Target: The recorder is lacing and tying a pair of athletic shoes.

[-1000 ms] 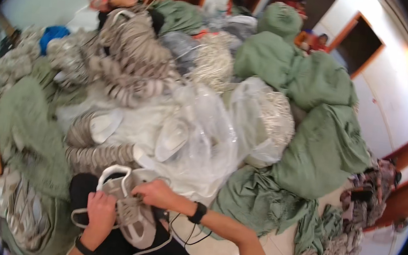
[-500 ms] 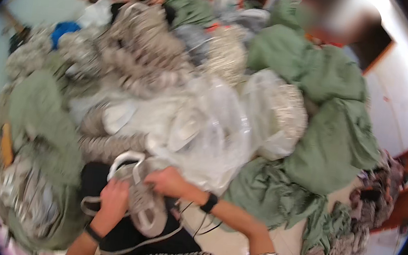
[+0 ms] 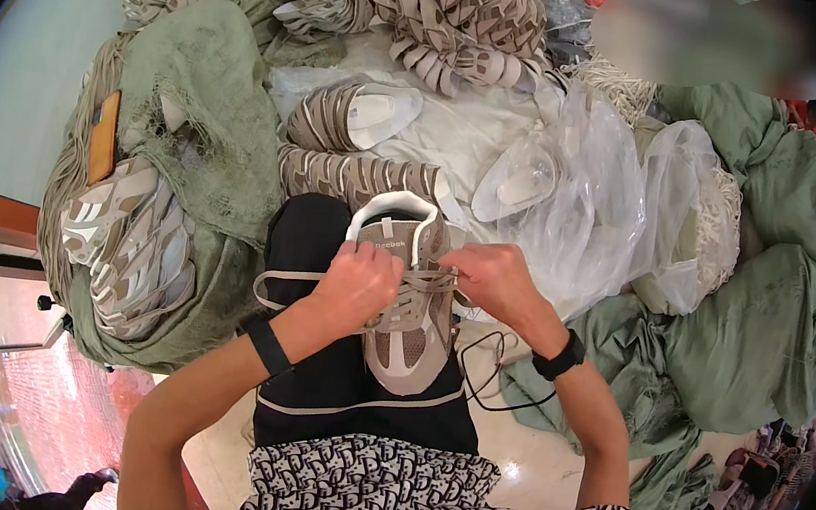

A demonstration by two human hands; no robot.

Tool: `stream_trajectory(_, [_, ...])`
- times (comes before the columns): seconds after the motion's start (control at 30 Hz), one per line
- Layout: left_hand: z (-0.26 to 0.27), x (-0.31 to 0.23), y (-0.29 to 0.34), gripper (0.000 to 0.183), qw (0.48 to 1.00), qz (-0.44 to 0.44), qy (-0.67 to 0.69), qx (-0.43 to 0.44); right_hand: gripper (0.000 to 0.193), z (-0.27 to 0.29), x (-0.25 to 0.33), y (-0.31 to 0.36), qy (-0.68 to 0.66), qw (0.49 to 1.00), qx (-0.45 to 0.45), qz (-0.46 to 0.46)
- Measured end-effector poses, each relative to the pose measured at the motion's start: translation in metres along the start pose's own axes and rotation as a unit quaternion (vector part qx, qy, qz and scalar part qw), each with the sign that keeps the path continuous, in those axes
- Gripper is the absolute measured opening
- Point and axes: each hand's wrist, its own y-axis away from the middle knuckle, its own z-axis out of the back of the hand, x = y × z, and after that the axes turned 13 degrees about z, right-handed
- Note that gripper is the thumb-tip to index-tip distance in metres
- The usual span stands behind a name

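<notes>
A beige and brown sneaker (image 3: 406, 358) rests on my black-covered lap (image 3: 315, 229), its toe toward me and its white-lined collar away. My left hand (image 3: 361, 285) is closed at the tongue, its fingertips pinching the shoelace, and a loop of lace sticks out to its left. On the shoe's other side my right hand (image 3: 496, 280) pinches the shoelace (image 3: 430, 280) beside the upper eyelets. A long pale lace end (image 3: 360, 413) lies across my lap. What exactly sits between the left fingertips is partly hidden.
Stacked brown shoe uppers (image 3: 361, 177) and white shoe forms (image 3: 383, 116) lie just beyond my lap. Clear plastic bags (image 3: 585, 200) and green sacks (image 3: 742, 323) spread rightward. At left, a green sack (image 3: 199, 100) holds more uppers (image 3: 141, 255) beside a yellow-brown object (image 3: 104, 135). A black cord (image 3: 490, 375) lies by my right wrist.
The view has tilted down and turned left, bringing the shoe nearer the middle. My right hand has moved from the shoe's collar side to the lace at its eyelets.
</notes>
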Motion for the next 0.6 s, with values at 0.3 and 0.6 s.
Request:
stream_trajectory(0.3, [0.000, 0.006, 0.004, 0.012, 0.999, -0.019, 0.047, -0.011, 0.016, -0.003, -0.009, 0.000, 0.019, 0.999, 0.032, -0.011])
stream_trajectory(0.6, [0.007, 0.008, -0.003, 0.010, 0.998, -0.062, 0.010, 0.000, 0.015, 0.001, -0.008, -0.005, 0.013, 0.999, 0.041, -0.008])
